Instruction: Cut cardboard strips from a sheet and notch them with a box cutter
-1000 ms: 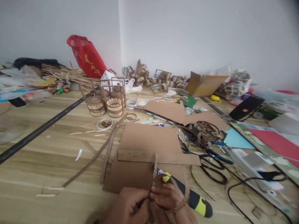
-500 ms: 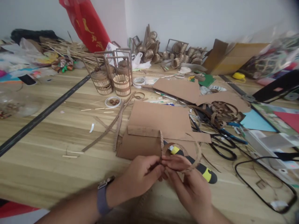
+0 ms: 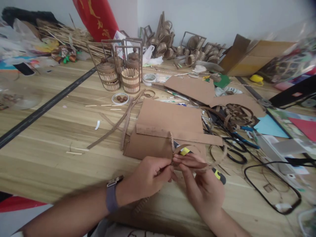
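Observation:
Both hands meet over the near edge of the stacked cardboard sheets [image 3: 170, 115]. My left hand [image 3: 151, 174], with a watch on its wrist, is closed in a pinch on a thin cardboard strip [image 3: 172, 141] with a ridged edge. Facing it, my right hand [image 3: 204, 184] pinches the same strip and a smooth curled strip [image 3: 225, 153] that loops out past its fingers. The exact spot where the strips meet is hidden by the fingertips. Under the right hand lies a black and yellow utility knife [image 3: 218, 176], partly covered.
Small lidded stick baskets [image 3: 108, 77] with tall handles stand at the back left, beside a tape roll [image 3: 149, 79] and a dish of brown beads [image 3: 120, 98]. Scissors [image 3: 237, 149], a black cable [image 3: 271, 210] and coiled strips [image 3: 237, 115] lie to the right. A cardboard box [image 3: 254, 57] stands behind.
The curled strip has swung outward to the right, and the right hand's fingers have shifted along it. Both hands remain pinched together. The camera view has tilted slightly downward.

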Motion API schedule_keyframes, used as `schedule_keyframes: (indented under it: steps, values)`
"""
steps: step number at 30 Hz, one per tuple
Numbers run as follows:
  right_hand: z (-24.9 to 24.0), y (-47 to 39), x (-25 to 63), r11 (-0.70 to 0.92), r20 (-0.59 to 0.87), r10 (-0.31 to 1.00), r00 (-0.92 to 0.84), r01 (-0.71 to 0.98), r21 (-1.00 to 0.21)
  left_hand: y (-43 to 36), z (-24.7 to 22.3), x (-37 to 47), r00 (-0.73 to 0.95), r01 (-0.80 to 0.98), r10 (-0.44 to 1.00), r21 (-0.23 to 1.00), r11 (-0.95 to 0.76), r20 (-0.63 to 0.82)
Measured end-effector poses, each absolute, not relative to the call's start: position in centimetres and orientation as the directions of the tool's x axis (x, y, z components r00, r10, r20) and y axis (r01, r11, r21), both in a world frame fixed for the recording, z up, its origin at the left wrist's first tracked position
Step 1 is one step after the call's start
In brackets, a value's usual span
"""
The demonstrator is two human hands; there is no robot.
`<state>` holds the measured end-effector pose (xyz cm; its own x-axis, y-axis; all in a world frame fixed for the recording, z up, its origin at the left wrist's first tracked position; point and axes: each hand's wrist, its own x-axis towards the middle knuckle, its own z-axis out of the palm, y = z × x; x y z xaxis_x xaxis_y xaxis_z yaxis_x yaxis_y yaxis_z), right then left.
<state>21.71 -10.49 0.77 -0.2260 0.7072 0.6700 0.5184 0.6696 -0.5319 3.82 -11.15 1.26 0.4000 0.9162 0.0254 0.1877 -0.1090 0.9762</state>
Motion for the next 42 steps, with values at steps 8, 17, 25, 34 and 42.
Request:
schedule_keyframes:
  steps: [8, 17, 25, 34, 42]
  values:
    - [0.6, -10.2, 21.8, 0.713, 0.694, 0.674, -0.253, 0.471, -0.52, -10.9, 1.2, 3.7, 0.42, 0.116, 0.907, 0.992, -0.054, 0.0]
    - [0.5, -9.8, 21.8, 0.724, 0.689, 0.653, -0.314, 0.527, -0.446, -10.8, 1.3, 3.9, 0.36, 0.146, 0.933, 0.987, -0.066, 0.009]
    - [0.9, -9.9, 21.6, 0.734, 0.702, 0.627, -0.338, 0.558, -0.387, -10.9, 1.5, 4.1, 0.35, 0.175, 0.936, 0.98, -0.098, 0.031]
    - [-0.2, -10.3, 22.1, 0.594, 0.595, 0.783, -0.18, 0.5, -0.63, -10.6, 1.3, 3.7, 0.39, 0.186, 0.921, 0.978, -0.089, 0.01]
    - [0.5, -10.2, 21.9, 0.49, 0.502, 0.862, -0.078, 0.383, -0.783, -10.6, 1.2, 3.6, 0.456, 0.163, 0.889, 0.978, -0.126, 0.039]
